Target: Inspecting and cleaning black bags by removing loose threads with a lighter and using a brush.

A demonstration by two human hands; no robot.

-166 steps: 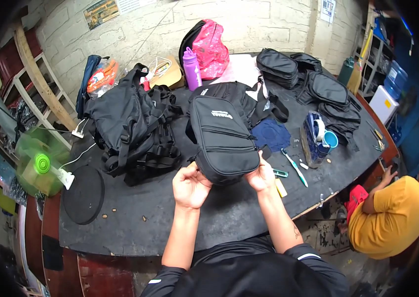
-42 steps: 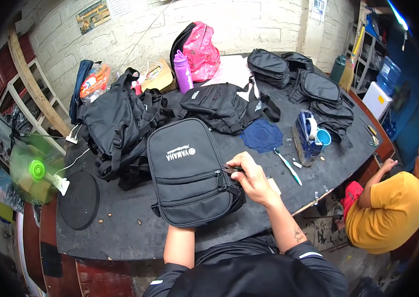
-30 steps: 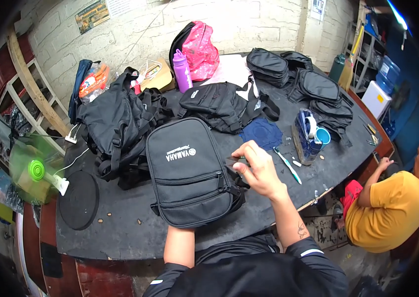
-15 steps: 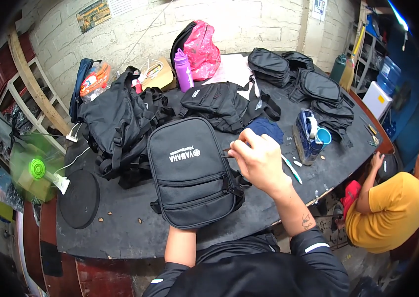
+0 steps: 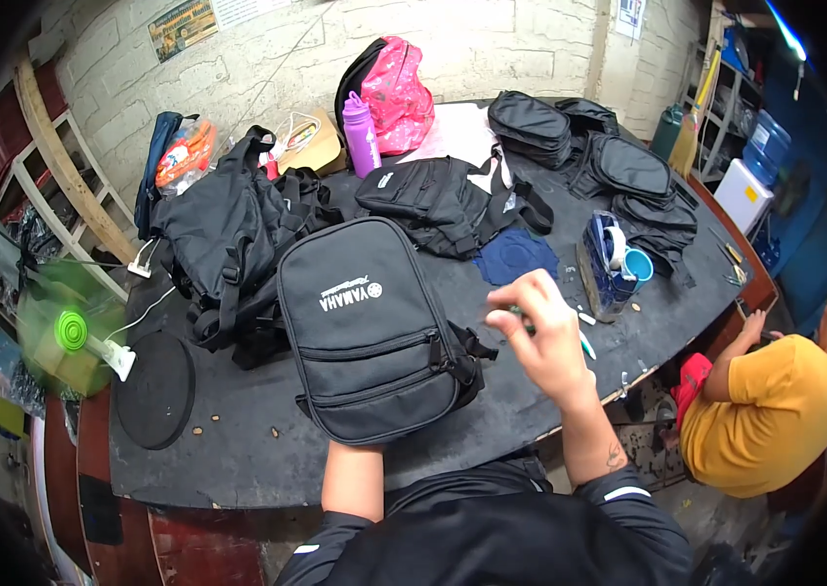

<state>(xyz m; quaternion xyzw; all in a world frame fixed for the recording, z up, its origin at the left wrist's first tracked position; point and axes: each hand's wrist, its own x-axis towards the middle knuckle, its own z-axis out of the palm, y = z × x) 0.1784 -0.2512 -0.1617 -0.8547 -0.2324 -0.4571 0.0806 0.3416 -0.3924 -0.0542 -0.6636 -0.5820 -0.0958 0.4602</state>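
Note:
A black backpack point(image 5: 365, 342) with a white printed mark and two zippered front pockets stands tilted over the table in front of me. My left forearm point(image 5: 353, 483) reaches in beneath its lower end; that hand and its fingers are hidden by the bag. To the right of the bag, my right hand point(image 5: 538, 337) is raised and apart from it. Its fingers are curled in with the thumb near the index finger. Something small and dark shows inside the curl, too little to name. A zipper pull point(image 5: 436, 352) hangs at the bag's right side.
More black bags point(image 5: 228, 234) lie on the dark table point(image 5: 238, 469). Around them are a purple bottle point(image 5: 361, 137), pink backpack point(image 5: 404, 98), navy cloth point(image 5: 516, 259), blue cup point(image 5: 636, 266), round black disc point(image 5: 155, 391) and running green fan point(image 5: 72, 332). A person in yellow point(image 5: 770, 420) crouches at right.
My right hand has drawn back from the bag's right edge, moving right and toward me. The backpack has shifted slightly left and turned a little.

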